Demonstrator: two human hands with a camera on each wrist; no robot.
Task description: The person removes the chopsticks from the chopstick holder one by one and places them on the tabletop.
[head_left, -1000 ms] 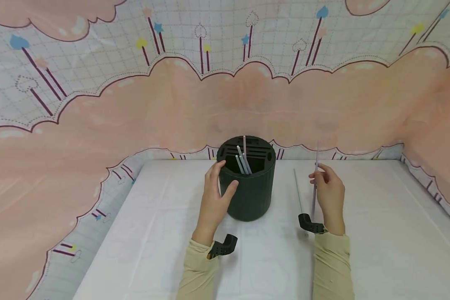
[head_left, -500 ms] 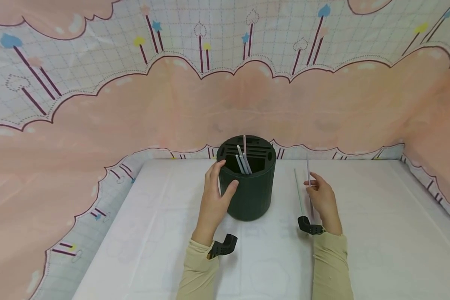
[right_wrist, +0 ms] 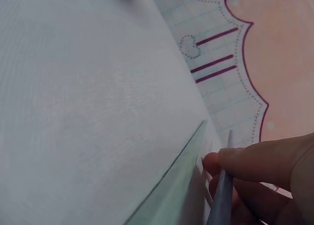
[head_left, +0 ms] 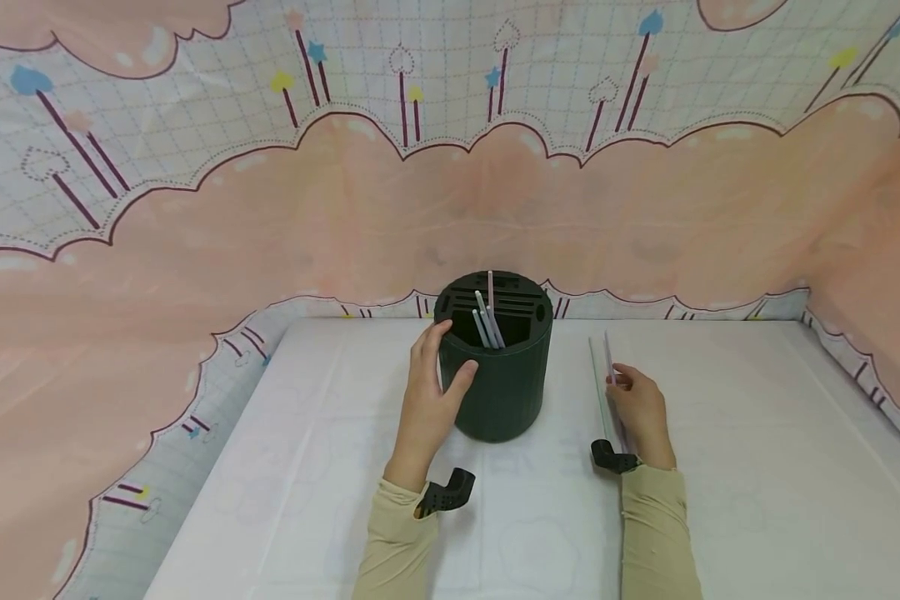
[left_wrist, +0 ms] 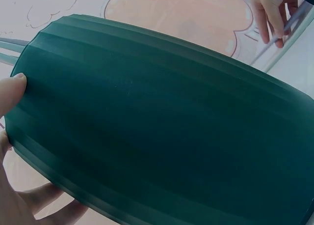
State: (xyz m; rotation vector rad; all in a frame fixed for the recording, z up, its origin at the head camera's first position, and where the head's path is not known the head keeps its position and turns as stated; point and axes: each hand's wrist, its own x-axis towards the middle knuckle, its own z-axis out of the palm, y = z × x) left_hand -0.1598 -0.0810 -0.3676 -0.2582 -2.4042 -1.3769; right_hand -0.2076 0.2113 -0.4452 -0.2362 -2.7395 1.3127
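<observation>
A dark green round pen holder stands on the white table. My left hand grips its left side, thumb on the front wall and fingers around the edge; in the left wrist view the holder's wall fills most of the picture. Several pale straws lean in its open compartment. To the right, my right hand pinches a thin lilac straw between thumb and fingers, seen close up as a lilac straw in the right wrist view. Just left of it lies a pale green straw.
Black wrist cameras sit on both wrists. A patterned cloth backdrop rises behind the table's far edge and along its sides. The slotted top of the holder faces up near that edge.
My right hand has come down and slightly to the left, bringing the lilac straw low beside the green one. The left hand and the holder have stayed where they were.
</observation>
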